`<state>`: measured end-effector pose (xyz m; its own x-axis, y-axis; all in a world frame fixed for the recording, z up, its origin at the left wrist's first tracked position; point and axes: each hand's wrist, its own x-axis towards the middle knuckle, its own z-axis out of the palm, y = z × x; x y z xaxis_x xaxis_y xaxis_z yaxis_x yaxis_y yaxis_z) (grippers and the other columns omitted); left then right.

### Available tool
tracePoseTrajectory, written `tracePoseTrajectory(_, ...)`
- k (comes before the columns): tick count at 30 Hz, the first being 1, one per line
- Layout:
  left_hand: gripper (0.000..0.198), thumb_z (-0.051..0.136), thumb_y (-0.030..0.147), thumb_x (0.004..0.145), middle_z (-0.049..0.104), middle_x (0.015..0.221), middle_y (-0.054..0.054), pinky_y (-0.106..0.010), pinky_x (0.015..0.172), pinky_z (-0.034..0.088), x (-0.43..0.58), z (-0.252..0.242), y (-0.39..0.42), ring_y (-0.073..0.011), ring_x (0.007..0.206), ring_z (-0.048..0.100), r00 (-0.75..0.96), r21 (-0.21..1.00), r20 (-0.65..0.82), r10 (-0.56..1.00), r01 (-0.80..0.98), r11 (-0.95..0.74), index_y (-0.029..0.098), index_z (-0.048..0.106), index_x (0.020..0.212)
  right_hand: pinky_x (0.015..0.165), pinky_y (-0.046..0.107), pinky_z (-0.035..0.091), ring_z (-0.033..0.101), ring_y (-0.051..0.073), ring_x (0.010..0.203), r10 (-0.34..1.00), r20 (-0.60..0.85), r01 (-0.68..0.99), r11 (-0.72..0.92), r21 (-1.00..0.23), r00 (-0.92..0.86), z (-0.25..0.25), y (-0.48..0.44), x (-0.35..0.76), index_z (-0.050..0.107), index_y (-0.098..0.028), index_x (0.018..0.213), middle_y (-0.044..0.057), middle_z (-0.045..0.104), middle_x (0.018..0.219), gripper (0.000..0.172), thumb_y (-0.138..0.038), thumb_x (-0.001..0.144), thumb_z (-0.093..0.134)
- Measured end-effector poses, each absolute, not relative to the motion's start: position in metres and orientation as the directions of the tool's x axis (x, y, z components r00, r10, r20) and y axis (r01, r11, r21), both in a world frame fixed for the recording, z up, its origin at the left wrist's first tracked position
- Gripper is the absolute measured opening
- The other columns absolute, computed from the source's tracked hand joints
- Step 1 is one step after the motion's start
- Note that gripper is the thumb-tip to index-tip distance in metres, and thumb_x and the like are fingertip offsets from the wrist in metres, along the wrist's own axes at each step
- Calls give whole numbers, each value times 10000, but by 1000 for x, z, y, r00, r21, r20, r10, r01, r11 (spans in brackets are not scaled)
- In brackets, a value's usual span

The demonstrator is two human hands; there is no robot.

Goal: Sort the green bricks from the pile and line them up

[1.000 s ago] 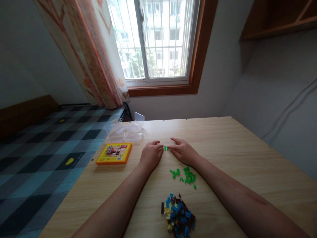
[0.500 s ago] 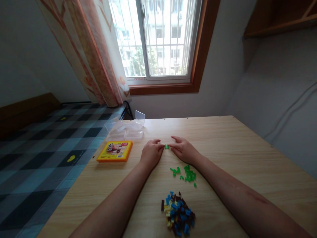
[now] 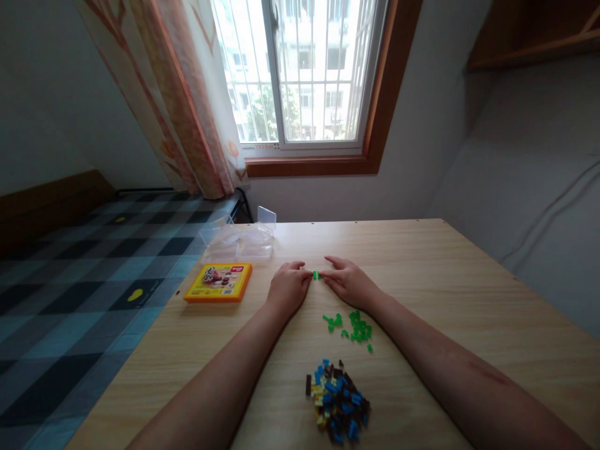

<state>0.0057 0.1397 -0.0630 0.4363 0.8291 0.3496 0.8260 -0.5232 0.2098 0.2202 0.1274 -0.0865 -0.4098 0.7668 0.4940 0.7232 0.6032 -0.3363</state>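
Observation:
On the wooden table (image 3: pixel 422 269), my left hand (image 3: pixel 287 289) and my right hand (image 3: pixel 347 282) meet over a small green brick piece (image 3: pixel 315 275). Fingertips of both hands pinch it from either side, low against the tabletop. Nearer to me, a loose scatter of green bricks (image 3: pixel 355 327) lies beside my right wrist. A heap of blue, brown and yellow bricks (image 3: pixel 336 401) sits closer to the front edge, between my forearms.
A yellow box (image 3: pixel 218 282) lies left of my left hand. Behind it stands clear plastic packaging (image 3: pixel 239 240) near the table's back left corner. A chequered bed (image 3: pixel 70 275) runs along the table's left side. A window and curtain are behind.
My hands have closed in slightly on the green piece. The view has tilted a little; the hands otherwise stay in place.

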Motion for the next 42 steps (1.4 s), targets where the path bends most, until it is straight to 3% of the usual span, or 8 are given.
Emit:
tracePoseTrajectory(5,248,571,264,953,720,1202,-79,-393,1014,519,8,-60,136,-247,1092,645,440,173,333,834,841,-513,264,811,1016,1080,470,489,596,287,1264,771,489,722,600,-345,-407,-86,127,220,762,-278,1186,142,578,1421,283,-273,961,592)
tracePoseTrajectory(22,243,586,312,948,729,1185,-66,-382,1005,527,9,-55,133,-250,1106,646,395,223,303,867,855,-467,265,812,1023,1059,430,512,622,245,1214,765,502,699,612,-371,-403,-87,127,221,747,-288,1210,115,573,1427,297,-286,972,568)
tracePoseTrajectory(42,225,608,324,937,736,1153,-66,-383,986,529,11,-55,134,-256,1082,645,381,227,317,869,859,-459,261,816,995,1055,460,511,620,268,1226,766,492,731,602,-323,-413,-86,127,221,765,-283,1170,115,589,1413,270,-289,970,583)
